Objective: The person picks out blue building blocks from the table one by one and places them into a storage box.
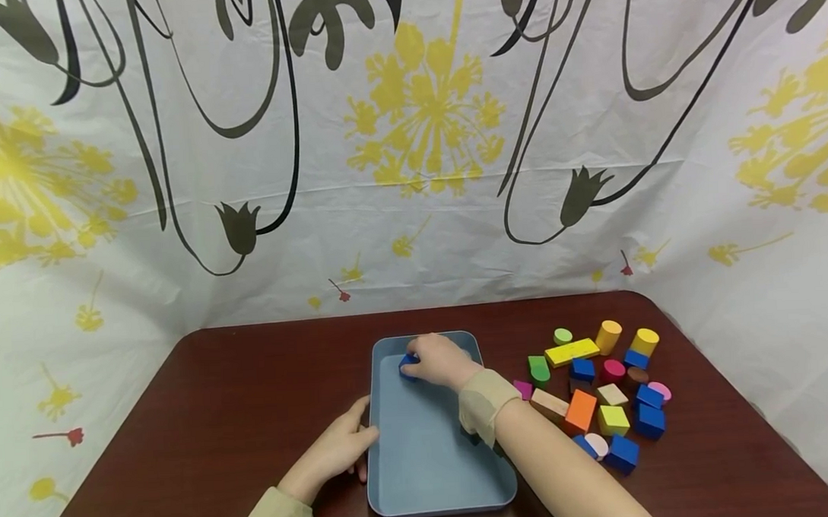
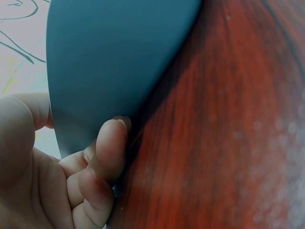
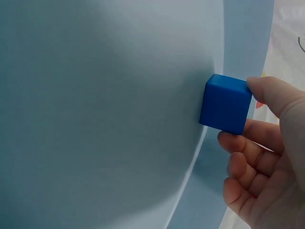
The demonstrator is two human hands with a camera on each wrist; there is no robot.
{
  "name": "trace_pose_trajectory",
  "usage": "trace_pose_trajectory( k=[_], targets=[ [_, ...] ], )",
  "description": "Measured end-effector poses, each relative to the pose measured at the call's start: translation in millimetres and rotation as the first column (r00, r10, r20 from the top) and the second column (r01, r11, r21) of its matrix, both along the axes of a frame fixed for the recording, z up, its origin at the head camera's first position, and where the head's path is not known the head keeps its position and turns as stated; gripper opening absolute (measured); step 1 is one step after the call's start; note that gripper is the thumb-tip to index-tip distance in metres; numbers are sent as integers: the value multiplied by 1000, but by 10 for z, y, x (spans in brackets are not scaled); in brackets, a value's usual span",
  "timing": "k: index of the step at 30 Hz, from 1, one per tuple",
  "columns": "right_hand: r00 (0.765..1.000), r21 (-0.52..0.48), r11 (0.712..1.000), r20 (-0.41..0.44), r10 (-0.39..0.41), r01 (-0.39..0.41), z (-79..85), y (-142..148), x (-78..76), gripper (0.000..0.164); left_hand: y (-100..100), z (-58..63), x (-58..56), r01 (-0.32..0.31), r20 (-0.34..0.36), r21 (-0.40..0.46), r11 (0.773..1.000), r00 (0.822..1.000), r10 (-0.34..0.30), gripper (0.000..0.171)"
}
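Observation:
A grey-blue rectangular tray (image 1: 438, 463) lies on the dark red-brown table. Inside its far left part my right hand (image 1: 443, 362) pinches a blue cube (image 1: 407, 367). The right wrist view shows thumb and fingers on the blue cube (image 3: 226, 104), close to the tray's wall (image 3: 245, 33); whether it touches the tray floor I cannot tell. My left hand (image 1: 335, 448) grips the tray's left side, thumb at the rim. In the left wrist view its curled fingers (image 2: 110, 148) lie against the outside of the tray (image 2: 114, 52).
Right of the tray stand and lie several wooden blocks: a yellow bar (image 1: 572, 352), an orange block (image 1: 580, 412), yellow cylinders (image 1: 608, 337), a green block (image 1: 539, 370) and blue cubes (image 1: 622, 454). A patterned white cloth (image 1: 427, 250) hangs behind the table (image 1: 255, 401).

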State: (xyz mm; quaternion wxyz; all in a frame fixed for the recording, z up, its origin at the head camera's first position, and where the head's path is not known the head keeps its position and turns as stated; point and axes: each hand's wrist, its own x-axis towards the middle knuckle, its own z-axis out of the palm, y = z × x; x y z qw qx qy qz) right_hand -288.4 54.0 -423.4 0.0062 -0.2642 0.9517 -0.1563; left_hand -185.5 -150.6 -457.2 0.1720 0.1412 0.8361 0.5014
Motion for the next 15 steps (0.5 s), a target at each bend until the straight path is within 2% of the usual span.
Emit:
trace_pose_trajectory(
  k=[5,15],
  targets=[
    [1000,-13,1000,11,10,-10,-33,7,-30,24,3,0,-8,-1,-4,-4,1000,1000,1,58],
    [999,-37,999,37,-7,9,-62,12,2,37,6,3,-5,-5,6,-9,1000,1000,5,58]
  ],
)
